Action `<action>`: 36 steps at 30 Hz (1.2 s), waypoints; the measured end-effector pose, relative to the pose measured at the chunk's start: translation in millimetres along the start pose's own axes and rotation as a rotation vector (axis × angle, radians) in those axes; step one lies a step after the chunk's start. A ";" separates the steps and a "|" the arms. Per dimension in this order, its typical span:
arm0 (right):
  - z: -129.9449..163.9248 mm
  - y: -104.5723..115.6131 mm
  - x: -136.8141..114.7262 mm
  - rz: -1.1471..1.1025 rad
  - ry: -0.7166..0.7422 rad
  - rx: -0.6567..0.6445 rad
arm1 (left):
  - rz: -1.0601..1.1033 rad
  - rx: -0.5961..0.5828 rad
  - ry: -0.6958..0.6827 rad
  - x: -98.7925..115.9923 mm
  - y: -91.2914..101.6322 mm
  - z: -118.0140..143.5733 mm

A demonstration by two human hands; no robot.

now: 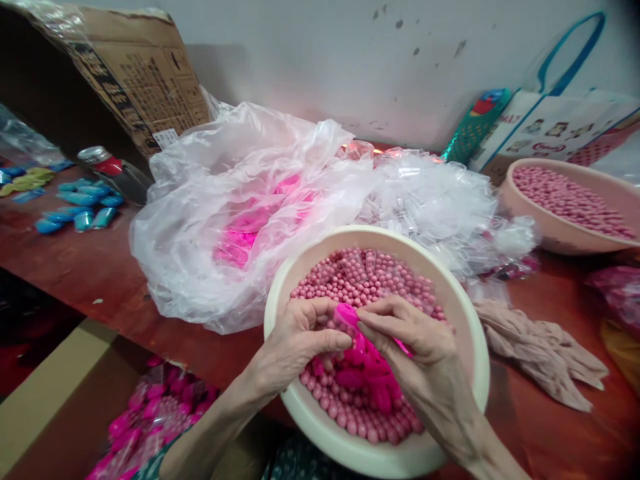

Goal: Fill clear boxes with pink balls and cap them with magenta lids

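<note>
Head view, looking down at a reddish counter whose near edge runs diagonally from left toward the bottom centre. A cream basin of small pink balls sits at that edge and overhangs it toward the person. Open room on the counter is scarce: a bare strip lies to the left of the basin, and a smaller patch lies to its right, beside a crumpled beige cloth.

Both hands meet above the basin's middle. The left hand and the right hand each pinch a bright pink plastic piece between thumb and fingers, so both are closed on it. The piece's long axis runs roughly from upper left to lower right, and its rounded end points up and left; its lower end is covered by the right hand. More bright pink pieces lie heaped on the balls just beneath the hands.

Behind the basin lies a large clear plastic bag with pink contents showing dimly through it, and just beside it a second clear bag. A second basin of balls, cut off at the right edge, stands well apart. Blue pieces lie far left, under a tilted cardboard flap. Below the counter edge, a bag of pink items is partly cut off.
</note>
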State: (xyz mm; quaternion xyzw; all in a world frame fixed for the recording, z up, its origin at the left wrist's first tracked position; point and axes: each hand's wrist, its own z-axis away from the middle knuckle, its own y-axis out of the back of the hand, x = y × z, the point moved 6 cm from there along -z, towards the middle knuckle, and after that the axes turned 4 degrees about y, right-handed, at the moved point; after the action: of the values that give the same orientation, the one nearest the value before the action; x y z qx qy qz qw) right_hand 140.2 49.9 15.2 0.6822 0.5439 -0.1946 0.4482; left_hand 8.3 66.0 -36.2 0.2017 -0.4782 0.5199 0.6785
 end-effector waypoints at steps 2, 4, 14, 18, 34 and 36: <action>4.0 -3.6 -5.5 0.060 0.025 0.113 | 0.021 0.003 -0.034 0.5 0.3 0.1; 6.4 -6.6 -11.8 0.115 0.056 0.193 | 0.077 -0.004 -0.064 1.1 0.1 0.3; -4.4 -0.1 -2.5 -0.046 -0.148 0.313 | 0.110 0.024 -0.077 4.0 0.9 3.2; -0.1 -4.9 -12.5 0.113 -0.042 0.300 | 0.114 0.039 -0.109 1.4 -1.6 6.6; 8.6 -7.6 -10.0 0.142 0.079 0.198 | 0.126 0.068 -0.142 2.1 -4.7 10.7; 7.7 -12.4 -8.4 0.154 0.030 0.130 | 0.183 0.055 -0.141 0.7 -4.1 9.9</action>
State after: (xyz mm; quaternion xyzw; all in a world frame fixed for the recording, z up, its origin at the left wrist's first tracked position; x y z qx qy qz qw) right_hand 127.7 38.9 12.5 0.7526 0.4826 -0.1842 0.4083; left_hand 7.6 57.2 -30.2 0.2117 -0.5268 0.5772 0.5870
